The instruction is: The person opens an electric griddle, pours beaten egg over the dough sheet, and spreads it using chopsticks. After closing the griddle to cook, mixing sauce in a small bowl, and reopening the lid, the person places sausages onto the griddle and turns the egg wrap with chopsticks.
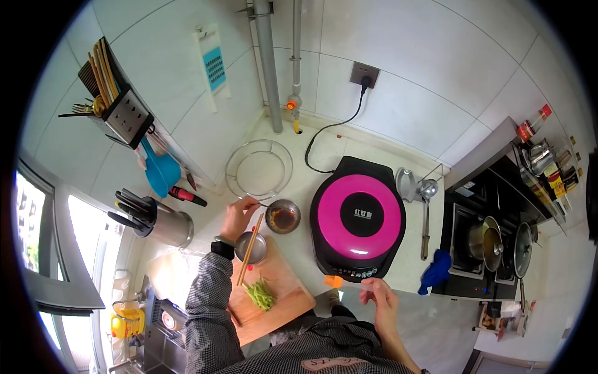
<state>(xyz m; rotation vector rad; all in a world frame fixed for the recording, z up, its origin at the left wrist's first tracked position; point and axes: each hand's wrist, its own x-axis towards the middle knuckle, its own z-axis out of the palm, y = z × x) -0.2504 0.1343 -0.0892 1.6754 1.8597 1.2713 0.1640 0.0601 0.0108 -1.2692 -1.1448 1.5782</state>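
Observation:
My left hand (238,218) pinches a thin dark handle at the rim of a small metal bowl (291,210) with brown sauce in it; whether this is a spoon I cannot tell. Below that hand, wooden chopsticks (249,252) lie across a second metal bowl (258,247). A heap of cut green vegetable (260,295) rests on the wooden cutting board (283,299). In front of the pink-lidded electric griddle (389,215), my right hand (381,302) holds a brush (334,282) with an orange head and a clear handle, its head near the griddle's front edge.
A round wire rack (233,167) stands behind the sauce bowl. To the left are a knife block (171,223) and a wall utensil holder (128,118). A ladle (425,218) lies right of the griddle, near a blue cloth (436,271) and a stove with pots (483,240).

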